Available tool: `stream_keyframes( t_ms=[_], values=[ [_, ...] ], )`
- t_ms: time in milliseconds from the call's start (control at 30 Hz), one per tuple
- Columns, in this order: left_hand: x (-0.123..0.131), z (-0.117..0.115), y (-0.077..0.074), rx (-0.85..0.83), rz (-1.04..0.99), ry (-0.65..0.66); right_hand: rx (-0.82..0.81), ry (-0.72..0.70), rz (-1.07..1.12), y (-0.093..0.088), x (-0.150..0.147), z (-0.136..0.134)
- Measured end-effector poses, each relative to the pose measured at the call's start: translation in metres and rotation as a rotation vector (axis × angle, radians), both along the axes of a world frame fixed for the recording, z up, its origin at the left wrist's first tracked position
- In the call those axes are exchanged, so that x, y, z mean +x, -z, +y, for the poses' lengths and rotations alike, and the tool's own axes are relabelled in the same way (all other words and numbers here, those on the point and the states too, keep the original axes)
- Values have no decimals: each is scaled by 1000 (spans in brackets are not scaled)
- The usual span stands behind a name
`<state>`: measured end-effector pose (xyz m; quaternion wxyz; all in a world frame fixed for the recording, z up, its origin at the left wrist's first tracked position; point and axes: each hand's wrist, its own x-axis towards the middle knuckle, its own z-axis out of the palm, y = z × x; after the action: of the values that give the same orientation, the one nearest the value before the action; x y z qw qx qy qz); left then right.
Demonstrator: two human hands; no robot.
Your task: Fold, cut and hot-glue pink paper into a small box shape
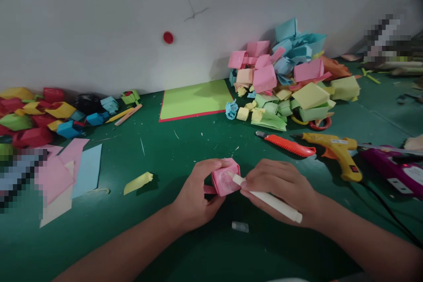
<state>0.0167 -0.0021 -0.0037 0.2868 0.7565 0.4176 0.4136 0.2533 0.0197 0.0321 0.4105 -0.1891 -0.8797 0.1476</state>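
Note:
My left hand (200,194) is closed around a small folded pink paper box (227,178), with thumb and fingers on its sides. In my right hand (280,189) is a slim white glue pen (276,205), its tip against the box's face, where a whitish wet-looking patch shows. A small clear cap (240,227) lies on the green table just below the hands. To the left rests a rolled yellow paper strip (139,183).
An orange utility knife (287,144) and a yellow glue gun (333,147) with a black cord lie to the right, beside a purple power strip (395,169). Folded paper pieces (264,77) are heaped behind. Flat paper sheets (87,169) lie left; a lime card (196,99) stands centre back.

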Motion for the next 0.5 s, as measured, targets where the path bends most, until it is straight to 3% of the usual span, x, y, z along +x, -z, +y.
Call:
stream_keyframes(
  t_ms=[500],
  values=[
    [-2, 1, 5, 42, 9, 16, -31, -8, 13, -2, -1, -1]
  ],
)
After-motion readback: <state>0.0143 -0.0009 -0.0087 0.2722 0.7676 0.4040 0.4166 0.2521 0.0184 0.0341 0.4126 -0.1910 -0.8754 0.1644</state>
